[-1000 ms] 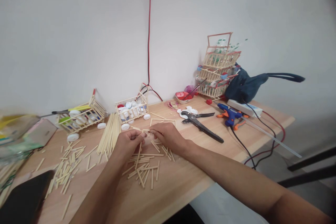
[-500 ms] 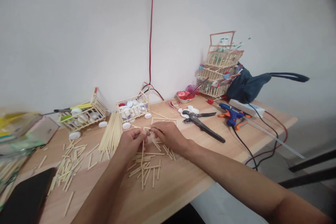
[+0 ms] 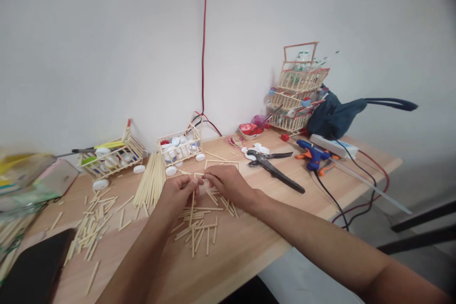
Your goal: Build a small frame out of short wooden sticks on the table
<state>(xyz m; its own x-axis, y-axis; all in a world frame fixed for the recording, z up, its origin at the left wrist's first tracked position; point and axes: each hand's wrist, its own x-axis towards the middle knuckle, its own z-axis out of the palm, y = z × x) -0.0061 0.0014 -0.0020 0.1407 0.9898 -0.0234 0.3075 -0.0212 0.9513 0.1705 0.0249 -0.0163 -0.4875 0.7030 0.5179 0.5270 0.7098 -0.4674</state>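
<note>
My left hand pinches a thin wooden stick that slants down towards me from the fingertips. My right hand meets it from the right, its fingers closed on a short stick joined across the top of the first one. The fingertips cover most of that corner. Below the hands lie several short cut sticks, loosely scattered. Just behind my right hand, a frame of sticks rests on the wooden table.
Behind are two stick carts, one holding white caps, the other with a yellow-handled tool. Long sticks lie left. To the right are cutters, a blue glue gun, a power strip, stacked stick baskets and a phone front left.
The two hands hold nearly the same pose at the stick corner. The lower end of the held stick has shifted very slightly left, and the view has moved a little.
</note>
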